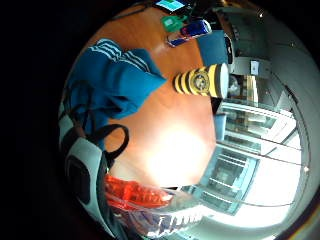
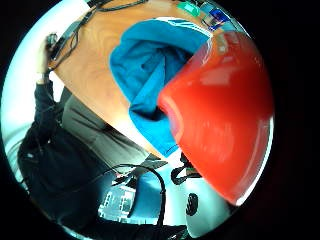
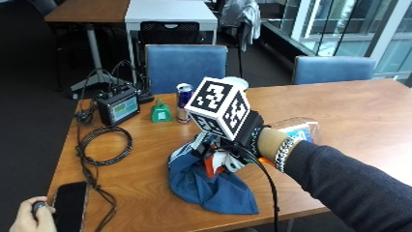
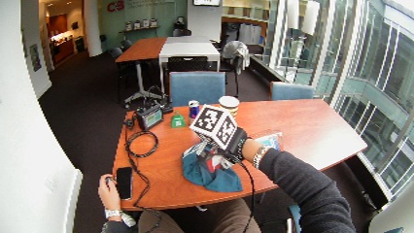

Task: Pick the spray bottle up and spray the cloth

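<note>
In the outside view my gloved right hand [image 3: 231, 140] hovers just above a crumpled blue cloth [image 3: 212, 186] near the table's front edge. The fingers curl around a spray bottle [image 3: 297, 129], whose clear body with a blue label sticks out beside the wrist. Its red head [image 2: 220, 115] fills much of the thumb side palm view, pointing down at the cloth [image 2: 145, 65]. The little finger side view shows the bottle's orange-red part [image 1: 135, 196] close by the palm, with the cloth [image 1: 112, 80] beyond it. In the wide view the hand [image 4: 223, 143] sits over the cloth [image 4: 210, 175].
Behind the cloth stand a drink can [image 3: 184, 101], a green object [image 3: 159, 112] and a small screen device [image 3: 119, 107] with coiled cables [image 3: 103, 140]. A yellow-and-black striped cup [image 1: 202, 81] stands further back. A bare hand [image 3: 29, 215] rests by a phone [image 3: 67, 203] at the table's left corner.
</note>
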`<state>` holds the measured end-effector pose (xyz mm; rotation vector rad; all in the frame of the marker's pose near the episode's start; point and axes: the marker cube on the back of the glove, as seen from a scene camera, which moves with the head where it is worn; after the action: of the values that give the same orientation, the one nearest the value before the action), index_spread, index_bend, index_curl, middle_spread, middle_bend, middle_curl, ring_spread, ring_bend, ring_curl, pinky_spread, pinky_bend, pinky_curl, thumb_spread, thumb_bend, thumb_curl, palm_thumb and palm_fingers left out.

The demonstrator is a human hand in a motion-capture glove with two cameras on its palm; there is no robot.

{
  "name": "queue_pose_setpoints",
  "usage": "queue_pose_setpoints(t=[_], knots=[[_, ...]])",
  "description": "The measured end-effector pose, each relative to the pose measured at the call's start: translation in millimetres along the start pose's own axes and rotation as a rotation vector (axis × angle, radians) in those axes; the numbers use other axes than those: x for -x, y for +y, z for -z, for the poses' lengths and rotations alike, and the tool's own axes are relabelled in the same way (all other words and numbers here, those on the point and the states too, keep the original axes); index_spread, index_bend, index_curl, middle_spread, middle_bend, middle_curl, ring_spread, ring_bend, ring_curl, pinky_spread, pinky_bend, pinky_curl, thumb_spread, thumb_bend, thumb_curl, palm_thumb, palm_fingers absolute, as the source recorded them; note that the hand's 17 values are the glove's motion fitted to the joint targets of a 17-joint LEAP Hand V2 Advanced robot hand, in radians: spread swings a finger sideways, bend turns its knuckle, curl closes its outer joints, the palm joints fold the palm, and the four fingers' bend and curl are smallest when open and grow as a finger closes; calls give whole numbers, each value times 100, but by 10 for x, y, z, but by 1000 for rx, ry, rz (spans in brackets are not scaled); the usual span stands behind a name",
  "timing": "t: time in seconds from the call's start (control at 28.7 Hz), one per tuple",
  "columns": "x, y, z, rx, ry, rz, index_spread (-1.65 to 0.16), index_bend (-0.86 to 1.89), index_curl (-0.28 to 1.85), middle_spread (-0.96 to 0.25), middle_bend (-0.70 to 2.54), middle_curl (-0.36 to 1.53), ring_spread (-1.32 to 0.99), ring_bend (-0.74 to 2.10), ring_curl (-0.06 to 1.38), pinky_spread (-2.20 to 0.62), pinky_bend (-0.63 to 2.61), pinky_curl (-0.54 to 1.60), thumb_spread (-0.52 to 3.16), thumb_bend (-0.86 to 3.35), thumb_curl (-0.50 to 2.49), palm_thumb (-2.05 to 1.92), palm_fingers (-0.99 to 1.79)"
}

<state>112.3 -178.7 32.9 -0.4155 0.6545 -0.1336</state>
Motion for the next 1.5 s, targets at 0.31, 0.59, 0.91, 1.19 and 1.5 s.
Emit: queue_pose_setpoints(t=[0.31,0.59,0.91,1.19,1.5], knots=[[-110,-75,432,-139,-214,-47,-27,19,50,-18,56,48,-20,70,44,-34,53,41,69,-4,59,80,140],[-174,-209,857,-286,-454,-55,-27,19,50,-18,55,48,-20,70,44,-34,53,41,68,-4,60,80,140],[-477,-350,1284,-642,-894,-146,-27,19,50,-18,55,48,-20,70,45,-34,53,42,68,-4,60,80,140],[-483,-422,1395,-1000,-1201,-263,-27,19,51,-18,55,48,-20,70,45,-33,53,42,68,-3,61,80,140],[-303,-669,1121,-1096,-1438,-348,-27,19,50,-17,54,48,-19,70,45,-35,54,41,69,-3,61,81,139]])
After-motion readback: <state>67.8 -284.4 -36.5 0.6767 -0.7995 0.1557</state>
